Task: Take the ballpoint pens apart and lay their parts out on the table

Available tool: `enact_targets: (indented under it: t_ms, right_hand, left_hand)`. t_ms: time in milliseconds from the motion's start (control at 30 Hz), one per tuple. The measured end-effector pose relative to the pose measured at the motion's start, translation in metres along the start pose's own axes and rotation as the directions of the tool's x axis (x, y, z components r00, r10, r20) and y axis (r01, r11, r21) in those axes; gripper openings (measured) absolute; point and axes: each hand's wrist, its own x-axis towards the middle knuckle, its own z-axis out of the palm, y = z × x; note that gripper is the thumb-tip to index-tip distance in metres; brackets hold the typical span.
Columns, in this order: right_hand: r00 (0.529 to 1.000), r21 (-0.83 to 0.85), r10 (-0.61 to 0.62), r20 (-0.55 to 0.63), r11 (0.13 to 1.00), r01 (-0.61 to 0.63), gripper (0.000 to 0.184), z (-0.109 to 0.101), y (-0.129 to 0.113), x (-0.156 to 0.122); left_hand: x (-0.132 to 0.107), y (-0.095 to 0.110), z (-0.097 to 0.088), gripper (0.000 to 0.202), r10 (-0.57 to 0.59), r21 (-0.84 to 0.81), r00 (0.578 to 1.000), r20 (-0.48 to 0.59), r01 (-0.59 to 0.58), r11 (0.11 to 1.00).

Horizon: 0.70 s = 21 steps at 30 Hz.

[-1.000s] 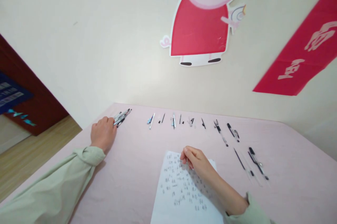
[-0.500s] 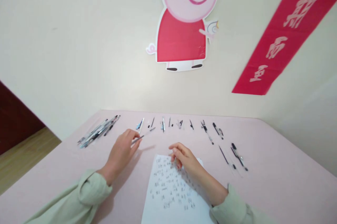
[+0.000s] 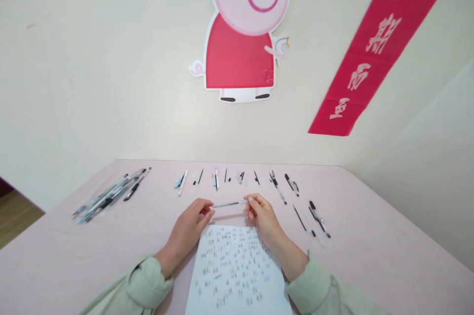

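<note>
A slim clear pen [image 3: 229, 204], dark along part of its length, lies almost level between my two hands above the table. My left hand [image 3: 188, 226] is closed on its left end between thumb and fingers. My right hand [image 3: 262, 214] pinches its right end. Whether the pen has a cap cannot be made out. Just below the hands rests a sheet of white paper [image 3: 229, 265] covered in handwritten marks, with my right wrist over its right edge.
Several pens lie in a pile [image 3: 111, 196] at the table's left. Along the back runs a row of pens and loose parts, including a white pen [image 3: 182, 182]. A black-capped pen [image 3: 319, 218] and a dark refill [image 3: 299, 217] lie to the right. A wall [image 3: 148, 122] rises behind the pink table [image 3: 111, 255].
My left hand has brought the pen rightward, toward the paper's top edge. My right hand has come up and taken its right end. The view has shifted slightly to the right.
</note>
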Motion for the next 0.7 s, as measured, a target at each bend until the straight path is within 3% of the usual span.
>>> enact_targets:
  t_ms: [167, 533, 700]
  right_hand:
    - [0.999, -0.005, 0.035, 0.018, 0.999, -0.035, 0.03, 0.0, 0.0, 0.0]
    - [0.999, -0.044, 0.028, 0.022, 0.999, -0.027, 0.034, -0.001, 0.002, 0.003]
    - [1.0, -0.084, 0.017, 0.02, 0.996, -0.015, 0.034, -0.001, 0.002, 0.003]
  left_hand:
    - [0.002, 0.001, 0.003, 0.017, 0.038, -0.015, 0.997, 0.063, -0.037, 0.999]
    - [0.002, 0.01, 0.001, 0.031, 0.121, 0.157, 0.983, 0.141, -0.143, 0.977]
    - [0.002, 0.01, 0.002, 0.032, 0.123, 0.123, 0.979, 0.165, -0.144, 0.982]
